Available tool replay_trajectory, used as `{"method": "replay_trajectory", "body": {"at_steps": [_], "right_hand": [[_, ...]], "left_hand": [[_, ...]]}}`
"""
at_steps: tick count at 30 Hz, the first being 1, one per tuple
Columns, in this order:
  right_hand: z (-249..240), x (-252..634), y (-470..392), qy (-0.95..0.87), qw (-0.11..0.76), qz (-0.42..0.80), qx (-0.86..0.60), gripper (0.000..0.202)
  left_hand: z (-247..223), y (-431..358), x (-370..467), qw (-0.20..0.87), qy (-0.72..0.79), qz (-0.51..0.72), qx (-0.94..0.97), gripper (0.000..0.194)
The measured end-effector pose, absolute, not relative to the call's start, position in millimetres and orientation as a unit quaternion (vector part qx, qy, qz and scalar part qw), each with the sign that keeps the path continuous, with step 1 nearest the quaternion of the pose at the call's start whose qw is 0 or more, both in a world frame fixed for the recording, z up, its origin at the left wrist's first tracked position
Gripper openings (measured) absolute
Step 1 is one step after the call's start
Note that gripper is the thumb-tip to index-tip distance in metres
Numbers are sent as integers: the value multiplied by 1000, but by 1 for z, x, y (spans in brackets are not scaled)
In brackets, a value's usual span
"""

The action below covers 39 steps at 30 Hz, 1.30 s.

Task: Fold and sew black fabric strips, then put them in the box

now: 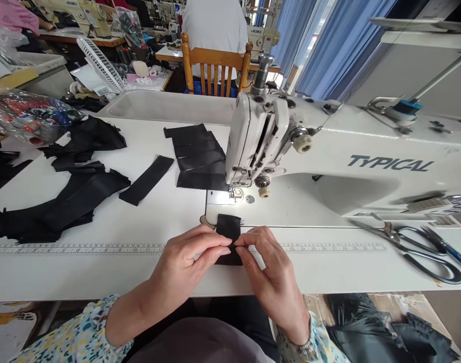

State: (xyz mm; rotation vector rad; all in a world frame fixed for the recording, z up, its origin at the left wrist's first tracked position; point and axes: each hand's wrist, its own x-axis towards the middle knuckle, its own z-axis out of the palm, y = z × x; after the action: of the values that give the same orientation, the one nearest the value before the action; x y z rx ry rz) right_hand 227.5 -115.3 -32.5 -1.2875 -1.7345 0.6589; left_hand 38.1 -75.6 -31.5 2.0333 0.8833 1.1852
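A small black fabric strip (229, 225) lies on the white table in front of the sewing machine (261, 151). My left hand (194, 257) pinches it from the left, thumb and index finger together. From the right, my right hand (270, 272) pinches the same strip, its fingertips almost touching the left ones. The fingers hide the strip's middle. Left of the needle area are overlapping black pieces (198, 157) and a single black strip (147, 180).
Crumpled black fabric (64, 206) covers part of the left side. Scissors (408, 242) and blue-handled snips (448, 247) lie at the right. A printed ruler (113, 249) runs along the front. Behind the table stands a wooden chair (215, 58), with a person beyond.
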Motion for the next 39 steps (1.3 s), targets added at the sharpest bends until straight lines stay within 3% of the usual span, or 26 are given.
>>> {"method": "replay_trajectory", "body": {"at_steps": [6,18,33,39], "right_hand": [[-34,229,-115,-689,435,263,-517,13],[-31,229,-117,-685,431,275,-518,12],[-28,233,-115,-639,427,378,-516,10],[-28,236,-114,-627,415,417,-511,11]], "left_hand": [[-30,-75,37,316,336,445,768,30],[-32,-75,39,323,355,443,757,15],[-20,-78,37,550,375,390,636,16],[-23,-72,39,584,389,389,598,17]]}}
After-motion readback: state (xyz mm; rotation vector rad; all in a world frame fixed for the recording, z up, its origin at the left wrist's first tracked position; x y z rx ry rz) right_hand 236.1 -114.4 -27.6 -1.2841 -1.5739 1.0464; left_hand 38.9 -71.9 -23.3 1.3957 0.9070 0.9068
